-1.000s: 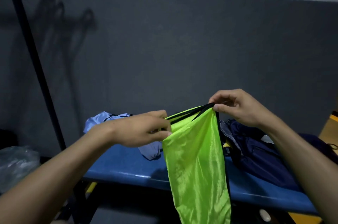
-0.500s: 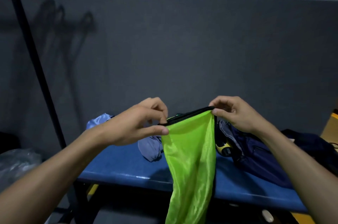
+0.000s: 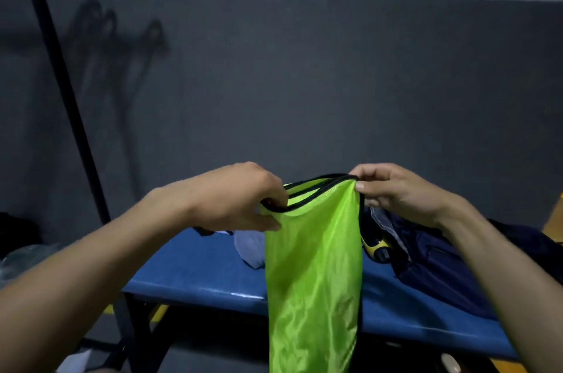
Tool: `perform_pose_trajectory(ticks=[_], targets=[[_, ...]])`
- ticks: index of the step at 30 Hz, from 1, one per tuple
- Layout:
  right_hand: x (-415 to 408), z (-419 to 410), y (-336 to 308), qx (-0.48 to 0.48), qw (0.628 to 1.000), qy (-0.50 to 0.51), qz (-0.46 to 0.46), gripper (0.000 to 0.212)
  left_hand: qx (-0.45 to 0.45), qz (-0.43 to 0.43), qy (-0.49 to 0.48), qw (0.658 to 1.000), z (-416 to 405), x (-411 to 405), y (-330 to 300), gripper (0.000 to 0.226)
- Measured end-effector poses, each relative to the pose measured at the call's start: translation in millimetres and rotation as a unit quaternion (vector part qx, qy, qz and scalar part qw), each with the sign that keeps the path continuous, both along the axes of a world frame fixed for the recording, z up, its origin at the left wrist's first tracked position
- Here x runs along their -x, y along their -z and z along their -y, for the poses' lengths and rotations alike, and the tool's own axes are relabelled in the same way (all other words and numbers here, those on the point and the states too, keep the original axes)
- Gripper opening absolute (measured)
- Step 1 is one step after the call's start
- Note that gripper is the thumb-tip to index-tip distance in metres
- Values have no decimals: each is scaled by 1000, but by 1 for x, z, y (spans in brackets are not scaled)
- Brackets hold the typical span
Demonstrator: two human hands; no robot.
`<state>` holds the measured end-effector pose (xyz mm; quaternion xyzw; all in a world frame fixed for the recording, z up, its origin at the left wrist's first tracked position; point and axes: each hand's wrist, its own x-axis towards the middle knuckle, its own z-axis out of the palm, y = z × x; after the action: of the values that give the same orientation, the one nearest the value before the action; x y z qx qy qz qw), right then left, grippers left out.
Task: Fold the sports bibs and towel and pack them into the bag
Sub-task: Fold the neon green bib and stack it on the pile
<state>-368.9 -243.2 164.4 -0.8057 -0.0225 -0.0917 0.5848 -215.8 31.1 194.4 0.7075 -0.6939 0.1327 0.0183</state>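
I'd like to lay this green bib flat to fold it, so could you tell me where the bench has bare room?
The bench shows bare blue padding at its left end, bordered by the light-blue cloth and the hanging green bib. The right part is crowded by the navy bag and a yellow-and-black item.

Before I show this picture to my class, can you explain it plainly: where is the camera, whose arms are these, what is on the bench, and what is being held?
The camera sits on a person's head, looking forward and down, so the two bare arms are that person's own. No machine is involved. The left hand and the right hand each pinch the black-trimmed top edge of a bright green sports bib, which hangs down between them. Behind it stands a blue padded bench. On the bench lie a pale blue cloth, partly hidden, and a dark navy bag with something yellow and black beside it.
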Motion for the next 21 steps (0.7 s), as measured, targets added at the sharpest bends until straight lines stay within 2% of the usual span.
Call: perform_pose_trajectory(ticks=[2,3,4,5,7,8,11,15,19,20,21], targets=[[-2,0,-5,-54,998,10,-5,10,-16,-163,61,985,-5,3,-5,42],[-3,-1,-6,-60,998,23,-8,10,-26,-222,63,973,-7,3,-8,46],[-5,-1,-7,-58,998,34,-13,10,-27,-241,58,968,-8,0,-10,46],[-5,-2,-8,-54,998,41,-19,12,-18,-218,55,974,-8,-4,-12,44],[-5,-3,-10,-42,998,39,-30,15,38,-93,42,994,-6,-13,-18,39],[-5,-4,-10,-40,998,36,-29,16,55,-60,37,996,-6,-17,-22,36],[0,-5,-14,-48,998,17,-21,14,62,-106,37,992,-8,-25,-38,26],[4,-1,-21,-41,999,8,-18,14,102,-104,57,988,-10,-26,-52,20],[4,0,-36,68,997,42,-12,9,68,-282,120,949,-15,-5,-58,10],[2,-1,-40,109,993,52,-10,8,65,-273,109,954,-15,-4,-59,17],[0,-2,-45,141,988,61,-7,8,80,-207,89,971,-14,-4,-59,26]])
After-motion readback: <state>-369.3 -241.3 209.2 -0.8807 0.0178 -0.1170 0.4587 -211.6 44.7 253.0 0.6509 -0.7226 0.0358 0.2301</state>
